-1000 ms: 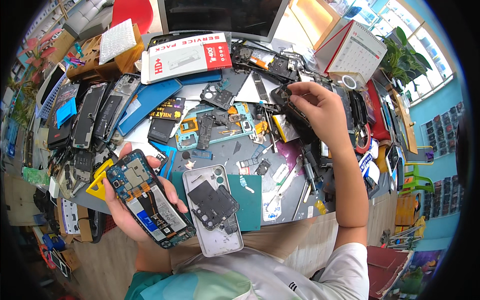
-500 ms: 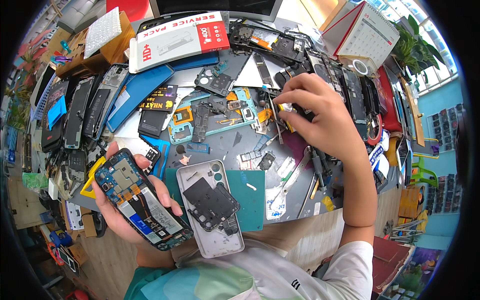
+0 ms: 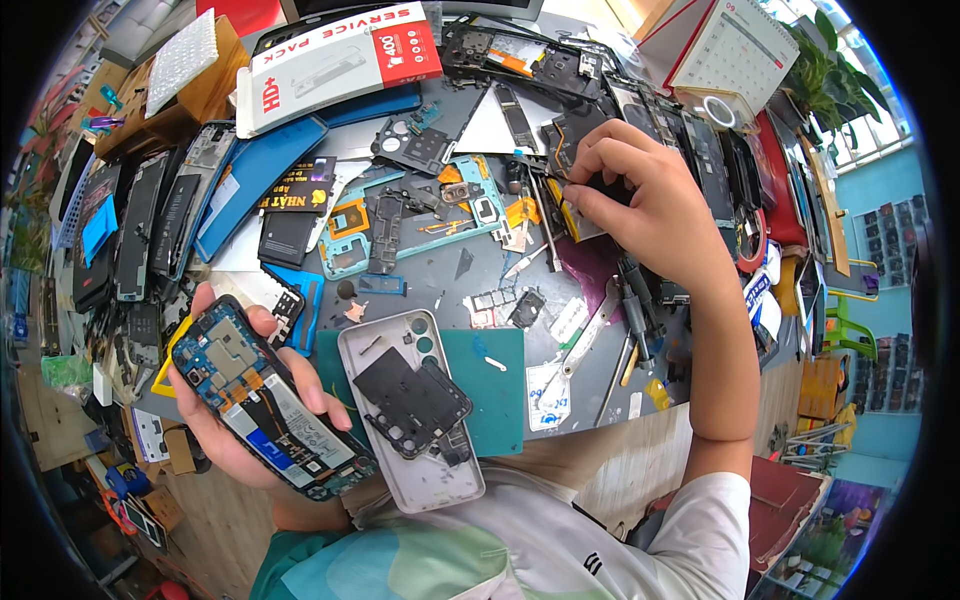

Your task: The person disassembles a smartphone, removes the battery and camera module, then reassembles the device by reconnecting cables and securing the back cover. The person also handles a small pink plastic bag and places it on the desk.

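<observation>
Left hand (image 3: 222, 440): wrapped round open phone (image 3: 272, 395), thumb and fingers on its long edges; snug hold, likely to keep it steady.
Open phone: up off the table, just left of white back cover (image 3: 400, 480). Tilted, insides up, probably so circuit board (image 3: 232, 350) and battery (image 3: 312, 425) face the person.
Right hand (image 3: 650, 205): over right side of table, thumb and forefinger brought together near thin tools (image 3: 542, 215). Can't tell if anything is pinched.
White back cover: hollow side up, partly on green mat (image 3: 495, 420), near end past table edge. Seems to serve as a tray for black plastic plate (image 3: 410, 395).
Green mat: flat by near edge, probably guards tabletop.
Dark-handled tool (image 3: 634, 312): right of mat, presumably for quick reach.
</observation>
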A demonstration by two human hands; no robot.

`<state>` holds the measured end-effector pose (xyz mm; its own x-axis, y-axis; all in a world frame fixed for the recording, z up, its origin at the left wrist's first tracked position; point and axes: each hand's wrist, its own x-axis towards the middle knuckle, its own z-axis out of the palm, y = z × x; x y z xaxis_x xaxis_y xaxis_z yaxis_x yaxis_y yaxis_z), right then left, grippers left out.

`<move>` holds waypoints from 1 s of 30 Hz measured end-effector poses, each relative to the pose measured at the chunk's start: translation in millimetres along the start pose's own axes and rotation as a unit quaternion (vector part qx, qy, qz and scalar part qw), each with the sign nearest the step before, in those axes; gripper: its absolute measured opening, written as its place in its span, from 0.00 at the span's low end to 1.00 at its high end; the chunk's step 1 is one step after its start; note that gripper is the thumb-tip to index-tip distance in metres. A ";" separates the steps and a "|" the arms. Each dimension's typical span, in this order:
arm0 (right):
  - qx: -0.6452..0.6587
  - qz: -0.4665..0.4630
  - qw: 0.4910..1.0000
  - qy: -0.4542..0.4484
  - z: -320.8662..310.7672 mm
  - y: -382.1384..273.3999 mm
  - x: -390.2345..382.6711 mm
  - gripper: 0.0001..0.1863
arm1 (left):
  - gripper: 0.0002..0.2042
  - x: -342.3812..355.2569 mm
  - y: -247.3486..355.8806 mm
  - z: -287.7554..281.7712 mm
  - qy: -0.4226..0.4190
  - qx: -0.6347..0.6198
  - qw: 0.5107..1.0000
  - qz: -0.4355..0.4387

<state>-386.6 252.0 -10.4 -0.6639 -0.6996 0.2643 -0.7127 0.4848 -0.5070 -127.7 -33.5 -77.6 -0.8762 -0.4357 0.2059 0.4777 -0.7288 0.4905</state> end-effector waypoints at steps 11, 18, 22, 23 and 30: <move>-0.121 -0.117 0.984 -0.061 -8.8 -3.0 -10.3 0.29 | 0.34 -0.3 -0.6 0.0 -0.001 0.016 1.000 0.006; -0.163 -0.138 0.975 -0.052 -10.4 -0.2 -10.2 0.25 | 0.34 1.0 1.5 -3.8 -0.023 0.053 0.998 0.005; -0.162 -0.142 0.975 -0.047 -14.7 1.9 -10.3 0.21 | 0.35 -0.1 0.6 -0.9 0.001 0.007 1.000 0.005; -0.165 -0.138 0.975 -0.049 -15.3 0.9 -10.0 0.20 | 0.35 -0.1 0.8 -0.9 0.000 0.006 1.000 0.006; -0.190 -0.137 0.971 -0.039 -11.1 2.7 -6.8 0.12 | 0.35 0.5 0.7 -2.0 -0.010 0.005 1.000 0.005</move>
<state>-386.6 263.9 -4.5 -0.4290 -0.8599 0.2766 -0.9021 0.4235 -0.0823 -127.7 -35.2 -78.8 -0.8722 -0.4330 0.2274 0.4864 -0.7193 0.4961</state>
